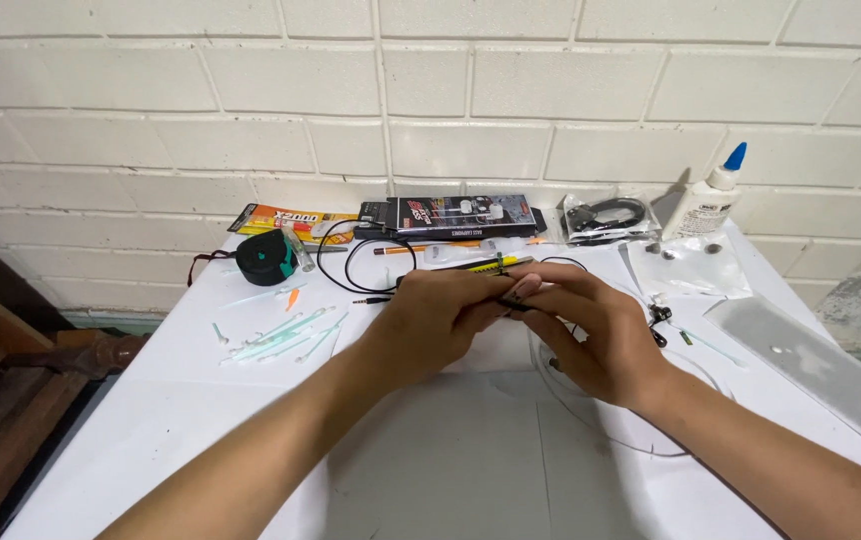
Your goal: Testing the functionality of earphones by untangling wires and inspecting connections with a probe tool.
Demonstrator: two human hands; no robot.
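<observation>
My left hand (438, 317) and my right hand (591, 330) meet over the middle of a white table (201, 430). Together they pinch a thin black cable (351, 262) near its end, fingertips touching. The cable loops away to the left and ends in a small audio plug (379, 300). A yellow and black pen-shaped tool (486, 265) lies just behind my fingers. Small black earbud parts (660, 318) lie to the right of my right hand.
Several pale green cotton swabs (286, 335) lie at left, near a black and teal round case (266, 257). Along the brick wall stand an orange glue pack (281, 220), a black earphone box (456, 215), a bagged cable (606, 217) and a white glue bottle (706, 200). A clear plastic sheet (811, 365) lies at right.
</observation>
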